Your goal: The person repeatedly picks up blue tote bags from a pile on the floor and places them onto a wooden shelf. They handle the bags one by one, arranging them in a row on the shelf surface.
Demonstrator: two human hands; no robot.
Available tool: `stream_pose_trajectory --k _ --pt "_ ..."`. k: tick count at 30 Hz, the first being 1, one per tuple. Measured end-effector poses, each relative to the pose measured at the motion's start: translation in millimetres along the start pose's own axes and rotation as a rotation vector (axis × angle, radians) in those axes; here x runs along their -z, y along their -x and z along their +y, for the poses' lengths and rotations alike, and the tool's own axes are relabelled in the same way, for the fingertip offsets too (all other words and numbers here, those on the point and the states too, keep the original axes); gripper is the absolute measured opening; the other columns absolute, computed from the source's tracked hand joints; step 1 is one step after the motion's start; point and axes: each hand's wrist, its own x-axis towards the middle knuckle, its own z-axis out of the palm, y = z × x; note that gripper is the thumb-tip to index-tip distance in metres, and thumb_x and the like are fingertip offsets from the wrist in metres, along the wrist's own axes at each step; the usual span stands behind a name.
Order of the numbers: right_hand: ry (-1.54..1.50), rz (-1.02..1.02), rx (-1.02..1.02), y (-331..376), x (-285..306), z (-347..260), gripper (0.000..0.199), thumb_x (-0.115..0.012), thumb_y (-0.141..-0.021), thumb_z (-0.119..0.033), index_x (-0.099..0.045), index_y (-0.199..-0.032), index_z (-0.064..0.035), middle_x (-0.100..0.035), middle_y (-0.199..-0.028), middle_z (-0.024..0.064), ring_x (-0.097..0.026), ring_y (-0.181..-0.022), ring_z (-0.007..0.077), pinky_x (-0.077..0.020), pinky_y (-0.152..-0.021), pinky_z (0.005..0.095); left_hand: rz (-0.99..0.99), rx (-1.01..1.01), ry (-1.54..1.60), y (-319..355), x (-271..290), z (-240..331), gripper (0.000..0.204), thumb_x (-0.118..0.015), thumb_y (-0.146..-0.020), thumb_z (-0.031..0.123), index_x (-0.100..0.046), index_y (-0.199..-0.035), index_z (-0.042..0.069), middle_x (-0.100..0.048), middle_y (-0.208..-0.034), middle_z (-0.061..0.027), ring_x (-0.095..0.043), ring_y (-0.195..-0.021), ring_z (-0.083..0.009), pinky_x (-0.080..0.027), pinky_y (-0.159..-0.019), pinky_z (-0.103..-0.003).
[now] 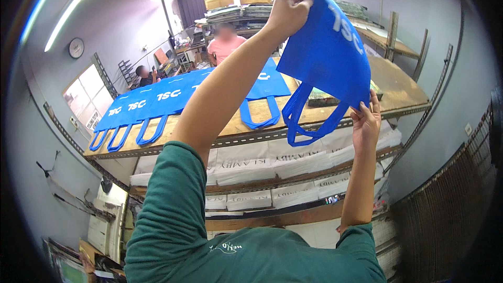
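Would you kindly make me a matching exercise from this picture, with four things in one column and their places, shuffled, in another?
Things
1. Limp blue fabric bag with white print
2. Row of flat blue bags
3. Stacked white printed packs
4. Round white clock

Places
A. On shelves beneath the tabletop
B. High on the pale wall
C. Raised between the bare left hand and bare right hand
D. On the brown wooden tabletop

Pairs: 1-C, 2-D, 3-A, 4-B
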Motion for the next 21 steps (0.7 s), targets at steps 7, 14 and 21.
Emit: stream_pose_trajectory --k 7,14,21 --pt "0.270 0.011 -0.176 -125 6 81 0.049 -0.049 -0.072 0.007 -0.047 -0.121 0.0011 -0.057 -0.089 0.0084 -0.057 -0.068 0.0142 -0.0523 -0.059 0.0253 0.244 0.604 -0.055 22 55 -116 0.086 -0.065 -0.075 0.031 -0.016 -0.135 -0.006 -0.048 -0.121 -0.0214 -0.050 -0.108 -0.0245 -0.040 -0.089 -0.029" --pt "0.677 0.074 -0.294 -185 14 141 0.041 -0.046 -0.072 0.005 -0.052 -0.112 0.0024 -0.054 -0.086 0.0101 -0.054 -0.065 0.0161 -0.0488 -0.055 0.0260 0.113 0.548 0.199 147 129 -20 0.077 -0.065 -0.077 0.033 -0.027 -0.134 0.000 -0.055 -0.112 -0.0153 -0.052 -0.099 -0.0168 -0.042 -0.080 -0.028" --pt "0.799 0.025 -0.345 -205 29 149 0.032 -0.045 -0.071 0.003 -0.057 -0.100 0.0016 -0.057 -0.080 0.0089 -0.055 -0.065 0.0174 -0.0457 -0.051 0.0266 0.223 0.647 0.232 342 193 33 0.064 -0.059 -0.080 0.037 -0.038 -0.129 0.001 -0.057 -0.098 -0.0106 -0.055 -0.091 -0.0162 -0.042 -0.078 -0.027"
